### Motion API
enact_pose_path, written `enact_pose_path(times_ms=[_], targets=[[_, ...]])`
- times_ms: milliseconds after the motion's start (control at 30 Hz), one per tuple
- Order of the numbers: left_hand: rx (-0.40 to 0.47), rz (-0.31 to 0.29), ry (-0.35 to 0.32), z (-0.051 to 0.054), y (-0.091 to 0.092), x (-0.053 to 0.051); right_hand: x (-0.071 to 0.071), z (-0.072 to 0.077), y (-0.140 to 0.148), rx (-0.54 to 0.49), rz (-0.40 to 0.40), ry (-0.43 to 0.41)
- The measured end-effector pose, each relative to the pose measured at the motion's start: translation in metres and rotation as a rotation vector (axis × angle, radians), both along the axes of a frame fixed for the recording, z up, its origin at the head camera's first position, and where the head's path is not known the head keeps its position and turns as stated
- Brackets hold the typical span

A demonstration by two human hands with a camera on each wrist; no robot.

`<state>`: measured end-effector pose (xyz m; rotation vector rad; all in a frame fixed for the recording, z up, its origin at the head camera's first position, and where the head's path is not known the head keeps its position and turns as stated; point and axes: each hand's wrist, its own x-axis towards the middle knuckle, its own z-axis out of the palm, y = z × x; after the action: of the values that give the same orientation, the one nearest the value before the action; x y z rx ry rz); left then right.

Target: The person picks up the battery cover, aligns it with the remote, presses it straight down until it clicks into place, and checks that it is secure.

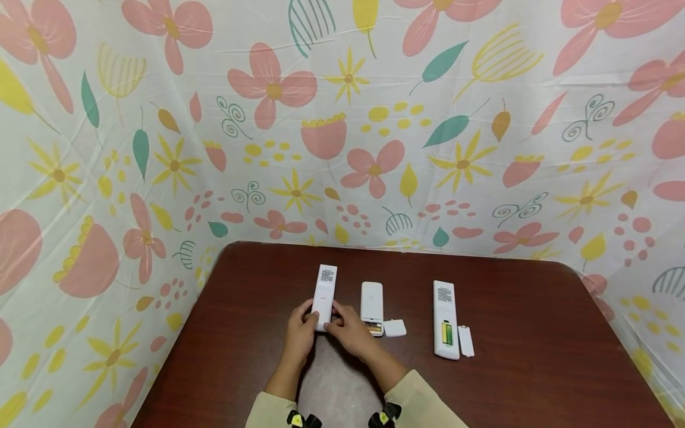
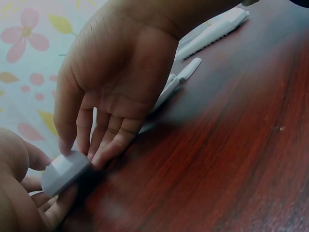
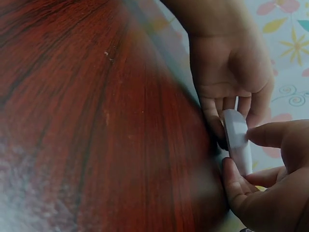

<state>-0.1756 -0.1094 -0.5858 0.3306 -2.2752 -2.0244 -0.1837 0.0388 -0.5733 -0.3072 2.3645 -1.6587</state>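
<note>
A white remote control (image 1: 325, 288) lies back side up between both hands, a printed code label near its far end. My left hand (image 1: 299, 333) grips the near left side, thumb on top and fingers curled round the edge. From the right, my right hand (image 1: 350, 330) pinches the near end with its thumb on top. The left wrist view shows the remote's rounded end (image 2: 65, 171) raised off the table between the hands. That end (image 3: 237, 140) also appears in the right wrist view. No opening shows on its visible back.
Right of the hands lies a smaller white remote (image 1: 371, 300), batteries exposed, its cover (image 1: 395, 328) alongside. Farther right, a longer remote (image 1: 444, 303) shows green batteries (image 1: 447, 334), with a narrow cover (image 1: 466, 341) beside it. The brown table (image 1: 535, 333) meets a flowered cloth (image 1: 374, 119) behind.
</note>
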Motion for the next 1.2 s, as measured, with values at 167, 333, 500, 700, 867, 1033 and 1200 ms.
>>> enact_pose_path(times_ms=[167,333,500,700,867,1033,1200], targets=[[-0.129,0.011,0.018,0.0003,-0.0007,-0.001,-0.0002,-0.0025,-0.0008,-0.015,-0.001,0.022],[-0.187,0.01,0.021,0.0031,-0.0007,-0.0009,-0.0011,-0.0048,-0.0007,-0.012,0.004,0.03],[-0.275,0.016,0.032,0.0036,-0.0006,-0.0014,-0.0014,-0.004,-0.0006,-0.01,0.01,0.023],[-0.372,0.041,0.056,0.0037,0.0002,-0.001,0.0003,-0.0025,-0.0008,-0.011,0.014,0.012],[-0.381,0.044,0.067,0.0022,0.0002,-0.0024,-0.0008,-0.0028,-0.0009,-0.009,0.02,0.02],[-0.381,0.06,0.069,0.0012,0.0002,-0.003,-0.0021,-0.0055,-0.0016,0.011,0.025,0.023],[-0.395,0.077,0.071,-0.0005,0.0008,-0.002,-0.0015,-0.0072,-0.0011,0.039,0.036,0.033]])
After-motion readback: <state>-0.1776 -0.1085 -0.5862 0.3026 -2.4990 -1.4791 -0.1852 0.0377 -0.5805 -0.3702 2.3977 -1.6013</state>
